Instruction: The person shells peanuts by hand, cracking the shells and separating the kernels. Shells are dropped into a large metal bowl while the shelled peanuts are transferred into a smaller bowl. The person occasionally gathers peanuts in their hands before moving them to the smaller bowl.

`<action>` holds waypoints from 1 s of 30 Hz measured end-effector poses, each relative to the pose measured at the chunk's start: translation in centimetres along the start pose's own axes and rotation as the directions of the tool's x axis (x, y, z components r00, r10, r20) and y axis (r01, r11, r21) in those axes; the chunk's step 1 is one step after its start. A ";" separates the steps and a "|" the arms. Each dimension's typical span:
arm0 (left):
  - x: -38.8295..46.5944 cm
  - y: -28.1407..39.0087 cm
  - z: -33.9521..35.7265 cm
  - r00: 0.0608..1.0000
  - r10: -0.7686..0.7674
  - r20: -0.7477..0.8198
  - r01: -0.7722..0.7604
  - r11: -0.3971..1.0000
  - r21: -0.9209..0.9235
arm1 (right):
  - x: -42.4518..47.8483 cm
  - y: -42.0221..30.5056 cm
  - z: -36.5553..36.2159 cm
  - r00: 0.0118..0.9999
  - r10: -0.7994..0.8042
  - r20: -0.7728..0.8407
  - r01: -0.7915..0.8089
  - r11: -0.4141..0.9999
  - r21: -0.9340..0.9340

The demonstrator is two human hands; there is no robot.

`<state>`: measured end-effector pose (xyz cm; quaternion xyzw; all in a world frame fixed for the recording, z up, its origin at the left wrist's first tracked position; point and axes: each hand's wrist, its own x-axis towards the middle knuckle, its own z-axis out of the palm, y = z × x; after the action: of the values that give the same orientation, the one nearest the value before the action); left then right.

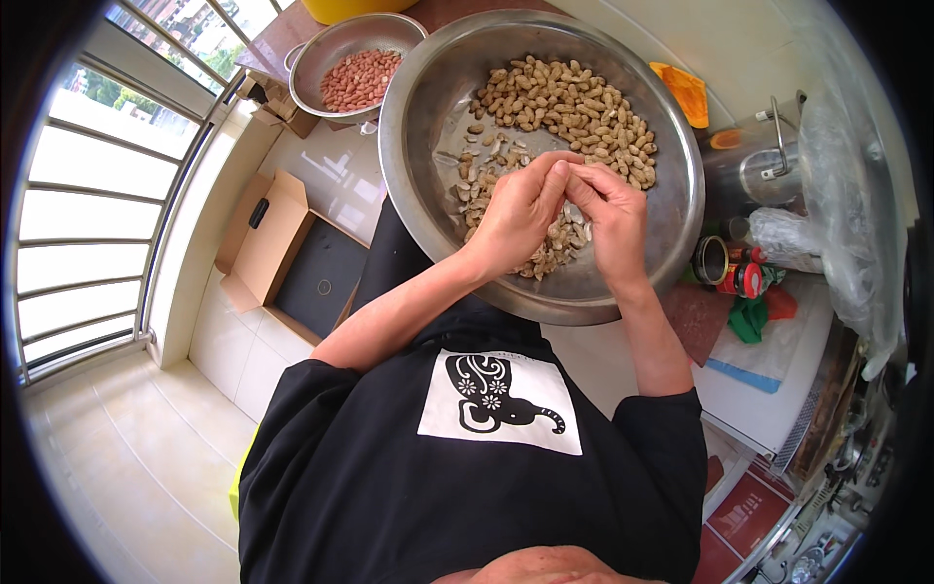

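Both my hands meet fingertip to fingertip over a wide stainless steel basin (412,157). My left hand (522,204) and my right hand (609,212) have their thumbs and forefingers pinched close together; whatever lies between the fingers is hidden. Unshelled peanuts (569,102) are heaped along the basin's far and right side. Broken peanut shells (551,255) lie beneath my hands and towards the basin's left side. At the upper left, a metal colander (310,73) holds shelled pink-skinned peanuts (361,79).
An open cardboard box (252,248) lies on the tiled floor at the left, near a barred window. To the right stand a steel pot (755,164), jars with red lids (748,280) and a clear plastic bag (850,182). A yellow container (357,9) shows at the top edge.
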<state>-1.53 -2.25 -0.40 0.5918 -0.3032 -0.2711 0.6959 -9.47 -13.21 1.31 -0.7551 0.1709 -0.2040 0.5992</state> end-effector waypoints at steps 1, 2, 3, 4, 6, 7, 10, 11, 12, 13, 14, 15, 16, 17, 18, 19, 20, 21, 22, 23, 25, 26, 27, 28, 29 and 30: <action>0.0 -0.1 0.0 1.000 -0.001 -0.005 0.001 1.000 0.012 | -0.1 0.0 0.1 1.000 0.019 -0.013 -0.019 1.000 0.018; 0.0 -0.1 0.1 1.000 0.012 -0.025 -0.011 1.000 0.024 | -0.2 -0.1 0.2 0.999 0.038 -0.025 -0.037 0.999 0.037; -0.1 -0.1 0.2 0.999 0.024 -0.045 -0.023 0.999 0.037 | -0.2 -0.2 0.4 0.998 0.057 -0.037 -0.055 0.997 0.057; -0.2 0.0 0.3 0.997 0.038 -0.064 -0.034 0.998 0.050 | -0.2 0.0 0.3 0.994 0.101 -0.040 -0.097 0.990 0.099; -0.5 0.3 0.3 0.996 0.034 -0.088 -0.028 0.997 0.069 | -0.2 0.8 0.3 0.981 0.188 -0.041 -0.177 0.967 0.184; -0.5 0.4 0.3 0.994 0.034 -0.100 -0.026 0.997 0.078 | -0.3 1.0 0.4 0.984 0.174 -0.034 -0.161 0.956 0.244; -0.2 0.5 -0.4 0.996 -0.032 -0.078 0.033 0.999 0.008 | -0.1 1.2 0.5 0.987 0.157 0.020 -0.150 0.885 0.441; -0.2 0.7 -0.5 0.998 -0.045 -0.053 0.042 0.998 -0.045 | 0.2 1.1 0.3 0.984 0.164 0.065 -0.174 0.838 0.517; -0.1 0.9 -0.6 0.998 -0.055 -0.028 0.052 0.994 -0.099 | 0.4 1.1 0.0 0.980 0.167 0.110 -0.199 0.784 0.588; 0.0 1.0 -0.7 0.998 -0.065 -0.003 0.063 0.986 -0.153 | 0.4 1.2 -0.1 0.984 0.146 0.103 -0.179 0.800 0.573; -0.1 1.0 -0.7 0.997 -0.080 0.019 0.082 0.983 -0.164 | 0.3 1.4 -0.3 0.987 0.125 0.097 -0.158 0.815 0.558; -0.2 1.1 -0.7 0.996 -0.087 0.032 0.092 0.972 -0.215 | 0.2 1.6 -0.4 0.990 0.105 0.092 -0.138 0.827 0.545; -0.3 1.1 -0.7 0.995 -0.093 0.046 0.101 0.959 -0.264 | 0.1 1.6 -0.5 0.990 0.105 0.092 -0.138 0.830 0.540; -0.3 1.2 -0.7 0.993 -0.098 0.059 0.111 0.943 -0.313 | 0.1 1.6 -0.6 0.990 0.105 0.092 -0.138 0.833 0.536; -0.3 1.2 -0.8 0.992 -0.105 0.075 0.125 0.929 -0.348 | 0.1 1.6 -0.6 0.990 0.104 0.091 -0.137 0.836 0.531; -0.4 1.1 -0.8 0.990 -0.112 0.090 0.139 0.914 -0.382 | 0.1 1.7 -0.7 0.990 0.100 0.098 -0.138 0.833 0.536; -0.4 1.1 -0.9 0.987 -0.119 0.105 0.152 0.897 -0.416 | 0.1 1.7 -0.7 0.990 0.097 0.105 -0.139 0.829 0.542; -0.5 1.2 -1.0 0.985 -0.132 0.109 0.166 0.896 -0.411 | 0.0 1.8 -0.8 0.989 0.097 0.109 -0.141 0.824 0.548; -0.5 1.5 -1.2 0.983 -0.146 0.113 0.179 0.896 -0.407 | -0.1 1.8 -0.9 0.990 0.089 0.114 -0.138 0.821 0.554; -0.6 1.6 -1.3 0.980 -0.159 0.116 0.193 0.895 -0.402 | 0.0 1.9 -1.0 0.990 0.081 0.118 -0.134 0.818 0.559; -0.7 1.0 -1.8 0.989 -0.147 0.032 0.151 0.972 -0.181 | 0.1 1.5 -1.2 0.990 0.069 0.119 -0.123 0.829 0.546; -0.7 0.7 -1.9 0.991 -0.134 -0.009 0.133 0.989 -0.065 | 0.0 1.1 -1.3 0.991 0.065 0.114 -0.116 0.842 0.526; -0.8 0.7 -2.0 0.992 -0.127 -0.025 0.127 0.992 -0.006 | -0.1 0.9 -1.3 0.992 0.063 0.108 -0.109 0.855 0.506; -0.8 0.7 -2.0 0.992 -0.119 -0.040 0.121 0.991 0.053 | -0.1 0.9 -1.3 0.997 0.015 0.074 -0.045 0.900 0.434; -0.8 0.7 -2.0 0.992 -0.110 -0.055 0.116 0.987 0.112 | -0.1 0.9 -1.3 0.998 -0.036 0.044 0.019 0.934 0.356; -0.8 0.7 -1.9 0.993 -0.118 -0.029 0.121 0.987 0.102 | 0.0 0.9 -1.2 0.996 -0.092 0.023 0.082 0.958 0.274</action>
<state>-0.60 -0.29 0.00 0.6474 -0.2730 -0.2896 0.6500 -10.07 -14.43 0.63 -0.6757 0.0974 -0.2384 0.6908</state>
